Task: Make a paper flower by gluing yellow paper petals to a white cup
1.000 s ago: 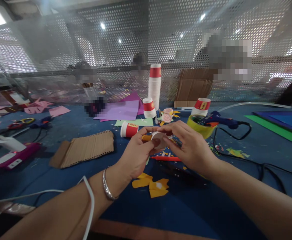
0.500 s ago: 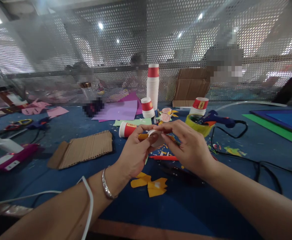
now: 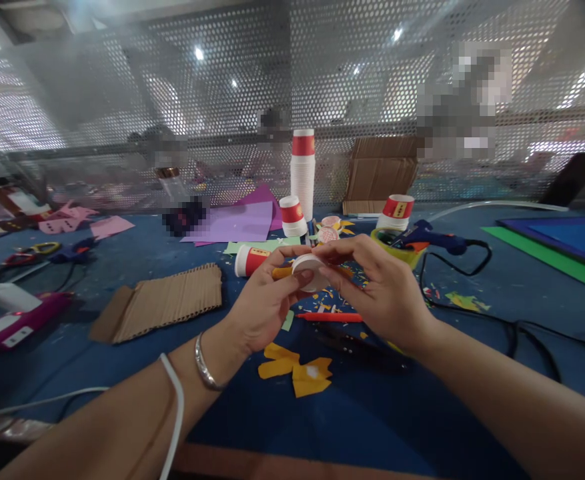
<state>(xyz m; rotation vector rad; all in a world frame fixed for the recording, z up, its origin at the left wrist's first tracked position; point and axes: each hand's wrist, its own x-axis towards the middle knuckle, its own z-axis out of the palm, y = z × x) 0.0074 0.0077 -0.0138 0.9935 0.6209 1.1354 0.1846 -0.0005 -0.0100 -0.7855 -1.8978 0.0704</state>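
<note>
Between both hands, above the middle of the table, is a small white round piece that looks like a paper cup bottom. My left hand pinches its left side between thumb and fingers. My right hand is closed on its right edge. An orange strip sticks out to the left beside the piece, near my left fingers. Just behind my left hand a red and white paper cup lies on its side. Under the hands are a red pen, a dark tool and orange paper cutouts.
Corrugated cardboard lies to the left. A tall stack of paper cups stands behind. At the right are yellow tape, a blue glue gun and its black cord. A white cable crosses my left forearm.
The white round piece has tilted, so more of its flat face shows. Both hands still hold it in nearly the same place. The view has shifted slightly.
</note>
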